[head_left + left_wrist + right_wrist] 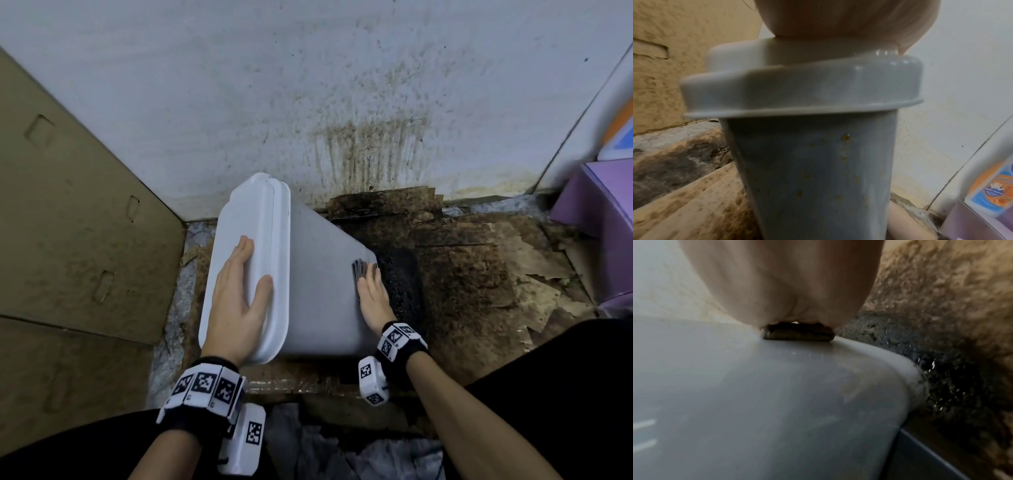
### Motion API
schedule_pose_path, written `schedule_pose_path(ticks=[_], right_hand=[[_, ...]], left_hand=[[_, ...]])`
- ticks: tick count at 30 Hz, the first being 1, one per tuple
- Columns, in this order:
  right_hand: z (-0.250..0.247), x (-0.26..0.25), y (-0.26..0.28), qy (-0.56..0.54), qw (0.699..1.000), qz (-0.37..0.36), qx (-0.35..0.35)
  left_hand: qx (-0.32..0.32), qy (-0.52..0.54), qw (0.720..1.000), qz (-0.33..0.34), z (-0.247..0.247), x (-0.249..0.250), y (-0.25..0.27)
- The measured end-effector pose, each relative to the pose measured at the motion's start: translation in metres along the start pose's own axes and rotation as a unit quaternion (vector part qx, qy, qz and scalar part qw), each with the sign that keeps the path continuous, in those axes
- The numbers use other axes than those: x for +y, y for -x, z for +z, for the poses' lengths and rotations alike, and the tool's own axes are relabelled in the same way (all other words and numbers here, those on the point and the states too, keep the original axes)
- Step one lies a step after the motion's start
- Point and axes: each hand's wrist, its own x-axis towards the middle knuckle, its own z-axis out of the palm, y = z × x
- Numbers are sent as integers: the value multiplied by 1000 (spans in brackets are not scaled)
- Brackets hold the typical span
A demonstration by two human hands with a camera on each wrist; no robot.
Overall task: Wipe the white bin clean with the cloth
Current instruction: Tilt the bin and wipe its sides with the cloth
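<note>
1. On the stained floor [479,274], close to the spotted wall [308,85], the white bin [322,274] is seen tipped over, its long axis running left to right: lid end to the left, base end to the right.
2. The lid [246,246] is steadied by the left hand [236,291], laid flat on it with fingers [245,250] straight and together and the thumb spread apart.
3. The grey cloth [359,270] is pressed against the bin's upper side, near the base end, by the right hand [373,298]; its fingers [371,275] lie flat on the cloth, not curled round it.
4. Brown specks are shown on the bin's side wall in the left wrist view, towards the lid.
5. The unwiped length is judged to lie leftward from the cloth, so a stroke along the long axis towards the lid is probably called for, with the right hand nearer.
</note>
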Motion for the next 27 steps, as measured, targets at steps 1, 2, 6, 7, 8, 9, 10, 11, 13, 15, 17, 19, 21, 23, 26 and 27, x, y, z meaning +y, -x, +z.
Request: schedule_pose_path(ticks=[1, 2, 6, 7, 8, 9, 10, 11, 13, 15, 17, 19, 21, 23, 26, 27], right_hand=[[3, -2, 0, 4, 1000, 1, 5], [5, -5, 1, 19, 1000, -5, 5], [25, -24, 12, 41, 995, -79, 44], [30, -33, 18, 30, 992, -109, 55], [33, -44, 24, 11, 989, -136, 57], [35, -54, 31, -12, 986, -154, 57], [36, -61, 35, -26, 984, -169, 58], [39, -61, 36, -27, 981, -186, 57], [36, -53, 33, -11, 977, -208, 47], [33, -39, 27, 12, 973, -227, 45], [30, -24, 17, 28, 973, -224, 47], [28, -6, 6, 40, 980, -189, 50], [24, 13, -2, 39, 989, -134, 50], [19, 29, -4, 31, 995, -79, 53], [18, 39, -4, 19, 997, -40, 66], [19, 40, -5, 11, 997, -35, 69]], left_hand=[[-1, -2, 1000, -2, 0, 0, 0], [-1, -4, 1000, -2, 0, 0, 0], [-2, -14, 1000, -5, 0, 0, 0], [0, -15, 1000, -4, 0, -1, -1], [0, -15, 1000, -4, 0, -1, -1], [0, -14, 1000, -3, 0, -1, -1], [0, -13, 1000, -2, -1, -2, -1], [-1, -12, 1000, -2, -1, -2, 0], [-4, -13, 1000, -1, -1, -1, 0], [-6, -14, 1000, -2, -1, -1, 0], [-3, -5, 1000, -7, -2, -3, -1], [-3, 7, 1000, -17, -4, -5, -1], [-2, 8, 1000, -18, -4, -6, 0], [0, 7, 1000, -16, -4, -6, 0], [-1, 5, 1000, -15, -3, -6, 0], [-1, 4, 1000, -16, -3, -5, 0]])
